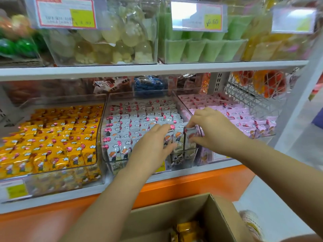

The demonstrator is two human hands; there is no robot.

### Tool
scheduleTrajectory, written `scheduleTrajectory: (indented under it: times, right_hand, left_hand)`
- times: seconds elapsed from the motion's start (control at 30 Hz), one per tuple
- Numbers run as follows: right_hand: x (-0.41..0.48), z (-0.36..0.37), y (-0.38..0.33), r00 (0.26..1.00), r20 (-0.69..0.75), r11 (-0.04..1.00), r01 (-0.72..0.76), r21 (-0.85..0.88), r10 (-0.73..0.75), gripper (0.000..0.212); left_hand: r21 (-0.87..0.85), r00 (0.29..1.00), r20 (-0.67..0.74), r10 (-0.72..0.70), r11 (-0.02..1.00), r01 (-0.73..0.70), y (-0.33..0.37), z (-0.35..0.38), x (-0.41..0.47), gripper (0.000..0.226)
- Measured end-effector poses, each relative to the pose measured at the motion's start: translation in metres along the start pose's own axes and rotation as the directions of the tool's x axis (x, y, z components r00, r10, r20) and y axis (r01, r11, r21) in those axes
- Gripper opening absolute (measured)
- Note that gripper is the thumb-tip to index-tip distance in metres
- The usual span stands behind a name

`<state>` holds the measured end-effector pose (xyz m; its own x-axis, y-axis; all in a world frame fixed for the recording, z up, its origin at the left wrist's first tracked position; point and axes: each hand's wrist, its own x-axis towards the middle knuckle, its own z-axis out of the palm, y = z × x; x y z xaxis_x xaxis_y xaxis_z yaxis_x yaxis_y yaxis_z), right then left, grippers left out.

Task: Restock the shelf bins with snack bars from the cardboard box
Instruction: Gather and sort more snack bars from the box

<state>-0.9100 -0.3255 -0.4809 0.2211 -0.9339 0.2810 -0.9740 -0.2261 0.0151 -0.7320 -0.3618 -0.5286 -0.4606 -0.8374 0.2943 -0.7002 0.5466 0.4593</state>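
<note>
Your left hand point(153, 142) lies flat, fingers straight, on the near rows of white bars point(132, 123) in the middle bin point(101, 130). Your right hand point(209, 130) pinches one upright white snack bar point(189, 137) between thumb and fingertips at the bin's near right corner, tight against the clear wall shared with the pink bin point(262, 135). The bars stand packed in rows, so the only open room is the narrow slot between your two hands. The upper shelf edge point(139, 69) hangs above the far rows. The yellow bin point(52, 169) at the left is full. The cardboard box point(218, 212) sits open near you, yellow bars point(188, 229) inside. One price label point(212, 21) above reads "6.60"; the others are blurred.
</note>
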Motion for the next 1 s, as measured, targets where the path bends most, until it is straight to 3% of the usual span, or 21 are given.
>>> scheduleTrajectory:
  times: [0.2, 0.4, 0.53, 0.63, 0.83, 1.0]
  right_hand:
    - [-0.003, 0.009, 0.003, 0.994, -0.022, 0.993, -0.105, 0.059, 0.106, 0.037]
    - [0.001, 0.013, 0.004, 1.000, -0.017, 0.997, -0.022, -0.072, 0.021, 0.040]
    - [-0.011, 0.007, 0.005, 0.998, -0.054, 0.983, -0.025, 0.181, 0.036, 0.067]
    - [-0.008, 0.014, -0.001, 0.997, -0.055, 0.979, 0.056, 0.195, -0.046, 0.052]
    - [0.014, 0.027, 0.000, 0.995, -0.096, 0.984, 0.015, 0.177, 0.002, 0.031]
    - [0.005, 0.043, -0.003, 0.980, -0.184, 0.982, 0.100, 0.159, -0.070, 0.017]
  left_hand:
    - [-0.001, 0.999, -0.016, -0.033, 0.999, 0.033, 0.001, 0.003, 0.001, 0.049]
    - [-0.146, 0.995, -0.099, -0.019, 0.989, 0.004, 0.006, -0.004, 0.003, 0.050]
    - [-0.119, 0.999, 0.049, -0.009, 0.993, 0.015, 0.005, 0.005, 0.001, 0.055]
    - [-0.088, 0.997, 0.074, 0.024, 0.996, -0.018, 0.005, 0.008, 0.002, 0.055]
    - [-0.198, 0.999, -0.016, -0.042, 0.979, 0.038, -0.004, 0.001, 0.005, 0.045]
    - [-0.072, 0.998, 0.057, -0.026, 0.997, 0.030, 0.002, 0.004, 0.000, 0.049]
